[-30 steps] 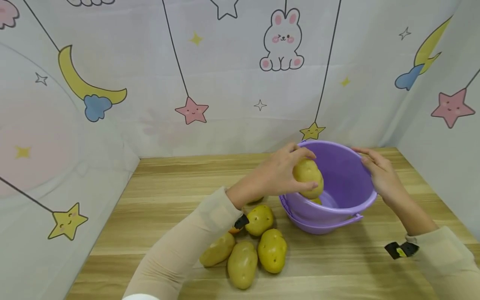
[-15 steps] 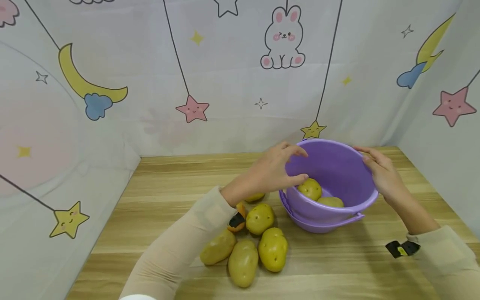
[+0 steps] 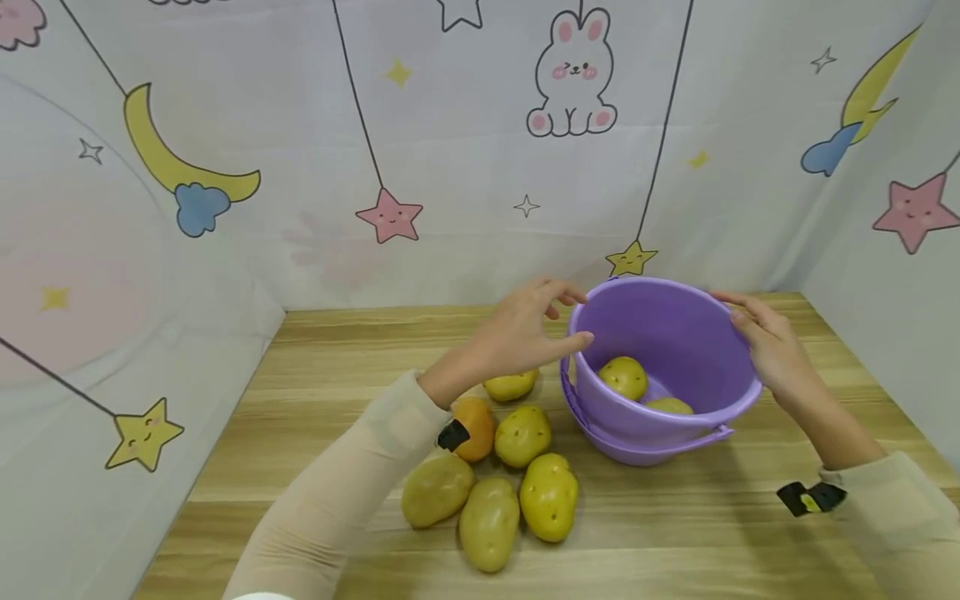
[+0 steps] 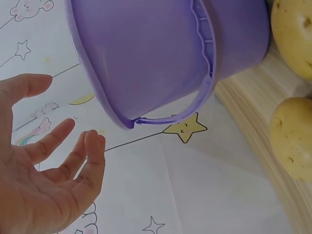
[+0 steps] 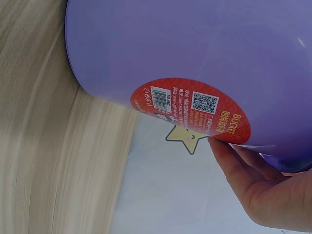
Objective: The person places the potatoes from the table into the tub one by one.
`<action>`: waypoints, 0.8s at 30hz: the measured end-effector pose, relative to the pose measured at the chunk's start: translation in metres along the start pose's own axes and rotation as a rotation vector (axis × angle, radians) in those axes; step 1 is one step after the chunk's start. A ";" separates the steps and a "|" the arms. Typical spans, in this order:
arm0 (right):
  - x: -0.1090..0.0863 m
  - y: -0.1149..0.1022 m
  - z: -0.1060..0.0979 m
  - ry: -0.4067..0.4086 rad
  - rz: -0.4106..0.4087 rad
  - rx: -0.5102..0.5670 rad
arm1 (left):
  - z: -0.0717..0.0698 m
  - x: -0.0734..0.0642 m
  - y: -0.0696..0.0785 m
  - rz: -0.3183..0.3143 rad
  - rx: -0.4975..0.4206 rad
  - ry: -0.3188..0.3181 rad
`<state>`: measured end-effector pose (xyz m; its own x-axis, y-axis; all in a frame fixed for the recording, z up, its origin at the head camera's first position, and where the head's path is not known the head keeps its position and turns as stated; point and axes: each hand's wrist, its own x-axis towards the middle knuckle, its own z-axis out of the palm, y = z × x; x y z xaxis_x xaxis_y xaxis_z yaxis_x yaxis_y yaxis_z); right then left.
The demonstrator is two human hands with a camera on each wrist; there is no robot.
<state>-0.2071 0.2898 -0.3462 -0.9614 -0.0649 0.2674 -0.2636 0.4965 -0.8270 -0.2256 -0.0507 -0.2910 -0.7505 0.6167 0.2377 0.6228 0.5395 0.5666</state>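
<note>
A purple bucket (image 3: 675,321) leans toward me on the wooden table, its handle hanging down the near side. Inside lie a yellow potato (image 3: 624,377) and a second potato (image 3: 670,406), partly covered by the rim. My right hand (image 3: 776,346) holds the bucket at its right rim, with fingers along the outer wall near a red label (image 5: 195,109). At the left rim, my left hand (image 3: 517,329) holds nothing; its thumb and fingers are spread apart, and the left wrist view shows a gap between fingertips and bucket.
Left of the bucket, several potatoes (image 3: 523,436) lie grouped on the table (image 3: 360,350). Among them is an orange round thing (image 3: 476,427), partly behind the left wrist's black strap. A printed white cloth (image 3: 450,150) encloses the table at back and sides.
My left hand let go of a potato inside the bucket and drew back left, out past the rim. My right hand stays on the bucket.
</note>
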 end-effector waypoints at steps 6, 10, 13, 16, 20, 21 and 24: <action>0.000 0.000 -0.001 -0.005 0.000 -0.010 | -0.003 -0.005 -0.009 -0.021 -0.027 0.024; 0.000 0.000 -0.001 -0.011 0.006 -0.001 | -0.003 -0.007 -0.018 -0.033 -0.050 0.041; 0.000 -0.001 -0.001 -0.015 0.008 0.007 | -0.002 -0.008 -0.024 -0.042 -0.054 0.035; 0.000 0.000 -0.001 -0.013 0.007 0.008 | -0.001 -0.008 -0.030 -0.054 -0.044 0.011; -0.001 0.000 0.000 -0.011 0.009 0.013 | 0.002 -0.008 -0.038 -0.074 -0.039 -0.028; -0.002 0.000 0.000 -0.011 0.009 0.017 | 0.003 -0.009 -0.040 -0.077 -0.041 -0.038; -0.003 0.000 0.000 -0.014 0.010 0.023 | 0.005 -0.009 -0.046 -0.089 -0.026 -0.065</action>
<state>-0.2048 0.2901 -0.3472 -0.9648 -0.0726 0.2526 -0.2560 0.4772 -0.8407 -0.2459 -0.0780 -0.3230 -0.7863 0.6031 0.1341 0.5475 0.5797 0.6035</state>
